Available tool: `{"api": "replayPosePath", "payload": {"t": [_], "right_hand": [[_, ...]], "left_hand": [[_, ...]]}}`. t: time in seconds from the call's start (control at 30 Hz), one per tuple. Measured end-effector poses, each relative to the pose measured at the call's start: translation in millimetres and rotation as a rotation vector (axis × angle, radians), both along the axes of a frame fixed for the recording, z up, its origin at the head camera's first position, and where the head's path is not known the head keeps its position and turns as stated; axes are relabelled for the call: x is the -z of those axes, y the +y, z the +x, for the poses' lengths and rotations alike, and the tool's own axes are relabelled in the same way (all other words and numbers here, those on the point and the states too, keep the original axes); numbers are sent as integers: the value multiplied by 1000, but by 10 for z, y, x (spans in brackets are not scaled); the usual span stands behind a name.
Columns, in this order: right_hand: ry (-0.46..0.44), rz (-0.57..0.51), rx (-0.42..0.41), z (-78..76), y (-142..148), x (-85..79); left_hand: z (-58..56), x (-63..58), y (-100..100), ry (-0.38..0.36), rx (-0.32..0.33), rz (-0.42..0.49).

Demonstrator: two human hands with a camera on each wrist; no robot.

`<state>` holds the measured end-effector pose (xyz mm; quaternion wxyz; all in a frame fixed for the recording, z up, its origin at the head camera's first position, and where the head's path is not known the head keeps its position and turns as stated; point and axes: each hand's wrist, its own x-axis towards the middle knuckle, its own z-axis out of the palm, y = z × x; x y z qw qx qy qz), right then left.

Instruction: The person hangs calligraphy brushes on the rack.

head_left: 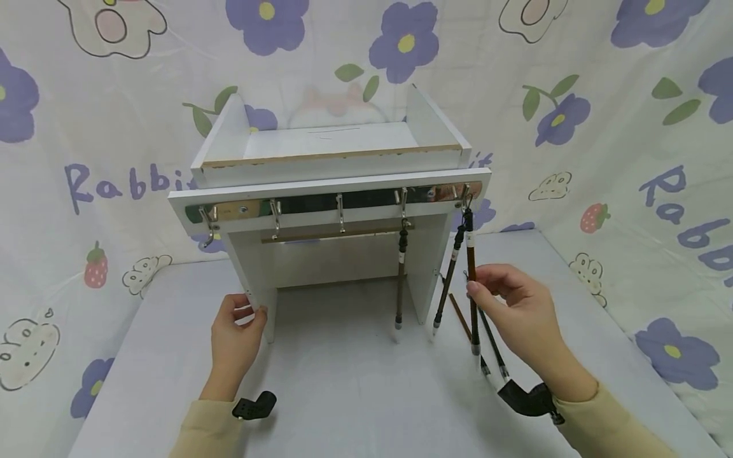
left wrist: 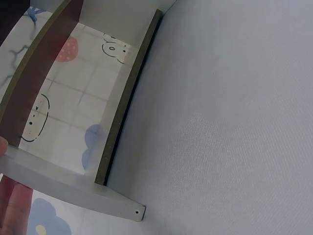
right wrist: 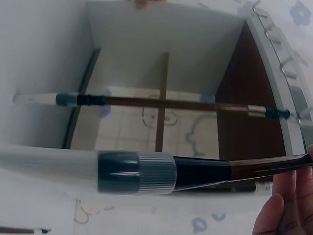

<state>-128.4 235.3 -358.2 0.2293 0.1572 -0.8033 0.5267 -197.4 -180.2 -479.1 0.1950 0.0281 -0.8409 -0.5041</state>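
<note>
The right hand (head_left: 515,308) pinches a brush (head_left: 472,257) by its shaft, its top at the end hook (head_left: 466,196) (apparently to check its swing). The left hand (head_left: 235,334) clasps the shelf (head_left: 245,267) between thumb and fingers, probably for steadiness. Another brush (head_left: 400,280) hangs tip-down, presumably sparing its bristles.

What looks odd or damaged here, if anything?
On the upper tray, the brown front edge looks chipped: its border with the white face is ragged. Loose brushes lie on the table, while another brush hangs from a hook. No spill visible.
</note>
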Motion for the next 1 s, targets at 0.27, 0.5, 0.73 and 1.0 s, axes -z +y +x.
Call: {"api": "replayPosePath", "payload": {"t": [0.27, 0.5, 0.73, 1.0], "right_hand": [[0, 60, -102, -9, -326, 43], [-5, 56, -161, 58, -592, -121], [7, 53, -186, 16, -686, -105], [-23, 56, -196, -6, -798, -91]], "left_hand": [[-6, -8, -2, 4, -3, -13], [-23, 28, 2, 1, 0, -7], [-24, 39, -2, 0, 1, -3], [-23, 38, -15, 3, -2, -11]]}}
